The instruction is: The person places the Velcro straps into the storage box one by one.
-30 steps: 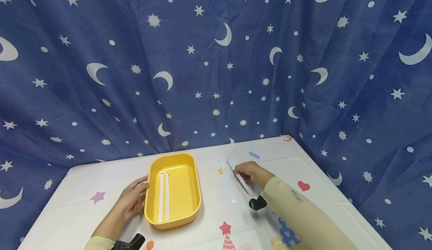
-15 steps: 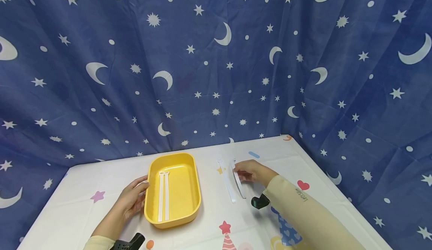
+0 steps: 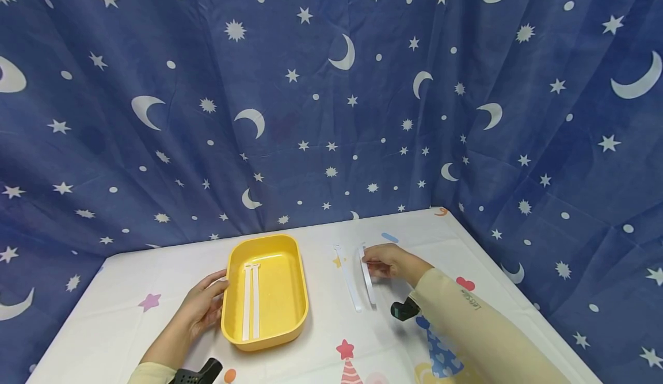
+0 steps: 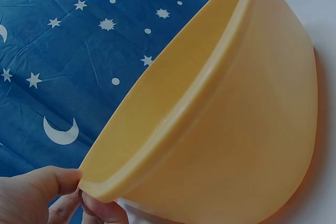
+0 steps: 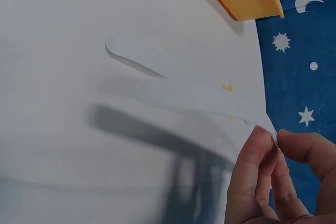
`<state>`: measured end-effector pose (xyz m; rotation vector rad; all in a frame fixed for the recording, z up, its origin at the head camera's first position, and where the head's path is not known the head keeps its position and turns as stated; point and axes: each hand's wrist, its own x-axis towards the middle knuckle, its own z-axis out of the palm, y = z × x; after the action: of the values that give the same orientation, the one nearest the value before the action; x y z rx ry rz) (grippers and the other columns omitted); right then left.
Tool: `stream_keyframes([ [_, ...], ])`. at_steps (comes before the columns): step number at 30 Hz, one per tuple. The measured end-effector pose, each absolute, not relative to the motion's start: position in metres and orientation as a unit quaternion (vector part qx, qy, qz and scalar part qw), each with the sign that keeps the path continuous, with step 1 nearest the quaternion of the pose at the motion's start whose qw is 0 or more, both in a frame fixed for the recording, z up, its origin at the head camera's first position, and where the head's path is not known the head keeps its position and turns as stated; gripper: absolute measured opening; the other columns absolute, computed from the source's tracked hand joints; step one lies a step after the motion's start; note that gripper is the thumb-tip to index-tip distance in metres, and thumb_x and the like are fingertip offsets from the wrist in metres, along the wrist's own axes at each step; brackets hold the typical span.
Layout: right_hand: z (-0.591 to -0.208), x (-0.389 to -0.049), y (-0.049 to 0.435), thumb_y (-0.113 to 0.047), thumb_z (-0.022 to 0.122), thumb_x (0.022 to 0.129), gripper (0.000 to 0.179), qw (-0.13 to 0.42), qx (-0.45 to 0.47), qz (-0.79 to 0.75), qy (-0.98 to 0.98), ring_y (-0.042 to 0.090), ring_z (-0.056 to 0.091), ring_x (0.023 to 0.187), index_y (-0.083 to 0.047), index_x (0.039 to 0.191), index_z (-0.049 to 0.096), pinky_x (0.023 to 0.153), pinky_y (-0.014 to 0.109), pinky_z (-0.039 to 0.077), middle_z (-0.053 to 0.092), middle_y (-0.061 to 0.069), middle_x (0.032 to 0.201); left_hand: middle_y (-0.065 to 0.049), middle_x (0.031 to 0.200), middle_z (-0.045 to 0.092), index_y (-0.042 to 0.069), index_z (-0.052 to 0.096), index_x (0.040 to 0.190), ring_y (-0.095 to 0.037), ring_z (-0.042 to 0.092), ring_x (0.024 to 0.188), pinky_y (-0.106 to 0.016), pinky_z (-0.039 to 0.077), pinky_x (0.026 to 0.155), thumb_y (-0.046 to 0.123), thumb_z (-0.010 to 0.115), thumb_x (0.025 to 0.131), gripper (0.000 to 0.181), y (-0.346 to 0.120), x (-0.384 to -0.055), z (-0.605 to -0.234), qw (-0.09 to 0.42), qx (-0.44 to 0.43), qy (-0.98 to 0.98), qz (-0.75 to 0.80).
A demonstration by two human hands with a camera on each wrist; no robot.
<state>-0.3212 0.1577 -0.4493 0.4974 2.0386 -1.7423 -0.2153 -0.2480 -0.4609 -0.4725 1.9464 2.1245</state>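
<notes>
My left hand pinches the left rim of a deep yellow plastic tray, thumb on one side and fingers on the other in the left wrist view. Two slim white straps with wider far ends lie side by side inside it, towards its left. Right of the tray, my right hand holds a similar white strap by its far end, between thumb and fingertips. The held strap hangs over the table and casts a shadow in the right wrist view. Another white strap lies on the cloth just left of it.
A white tablecloth with printed hearts, stars and party hats covers the table. Behind and to the right hangs a blue curtain with moons and stars. Black wrist cameras are worn on both wrists.
The right hand has shifted slightly right, and its strap has swung from a slant to nearly parallel with the strap on the cloth. Left hand and tray stay put.
</notes>
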Motion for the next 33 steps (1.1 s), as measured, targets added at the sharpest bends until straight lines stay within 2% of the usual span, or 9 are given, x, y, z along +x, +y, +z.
stream_keyframes([
  [9,-0.445,-0.318,0.160,0.006,0.067,0.084,0.047,0.210,0.155,-0.637,0.725,0.011,0.061,0.064,0.003,0.130,0.057,0.055,0.020,0.057,0.062,0.003,0.079,-0.001,0.106,0.057,0.011,0.025,0.155,-0.005,0.063,0.077,-0.021,0.059,0.067,0.018,0.051,0.102,0.060,-0.248,-0.214,-0.460,0.113,-0.160,0.661,0.725],
  [15,-0.442,-0.317,0.157,0.003,0.068,0.084,0.050,0.222,0.145,-0.635,0.726,0.012,0.060,0.068,0.000,0.133,0.056,0.057,0.019,0.057,0.062,0.005,0.089,-0.002,0.108,0.056,0.010,0.025,0.155,-0.006,0.063,0.080,-0.023,0.059,0.071,0.017,0.050,0.102,0.059,-0.247,-0.214,-0.459,0.113,-0.156,0.659,0.727],
  [21,-0.435,-0.313,0.150,0.000,0.067,0.085,0.050,0.238,0.111,-0.640,0.722,0.012,0.059,0.072,-0.002,0.134,0.056,0.055,0.017,0.056,0.060,0.005,0.093,-0.004,0.111,0.056,0.009,0.024,0.155,-0.007,0.064,0.082,-0.024,0.060,0.073,0.017,0.051,0.102,0.060,-0.247,-0.215,-0.461,0.112,-0.154,0.658,0.728],
  [29,-0.431,-0.312,0.138,0.000,0.066,0.088,0.048,0.251,0.085,-0.666,0.697,0.014,0.061,0.081,-0.001,0.134,0.055,0.061,0.019,0.058,0.060,0.008,0.106,-0.004,0.110,0.057,0.009,0.026,0.154,-0.008,0.064,0.083,-0.026,0.060,0.074,0.017,0.051,0.101,0.060,-0.247,-0.216,-0.462,0.108,-0.158,0.660,0.727],
  [33,-0.428,-0.312,0.133,0.001,0.064,0.089,0.047,0.257,0.077,-0.674,0.689,0.013,0.061,0.081,0.000,0.135,0.054,0.061,0.019,0.058,0.060,0.009,0.105,-0.003,0.110,0.058,0.009,0.026,0.154,-0.008,0.065,0.083,-0.027,0.060,0.075,0.017,0.051,0.101,0.059,-0.247,-0.216,-0.461,0.109,-0.156,0.660,0.727],
])
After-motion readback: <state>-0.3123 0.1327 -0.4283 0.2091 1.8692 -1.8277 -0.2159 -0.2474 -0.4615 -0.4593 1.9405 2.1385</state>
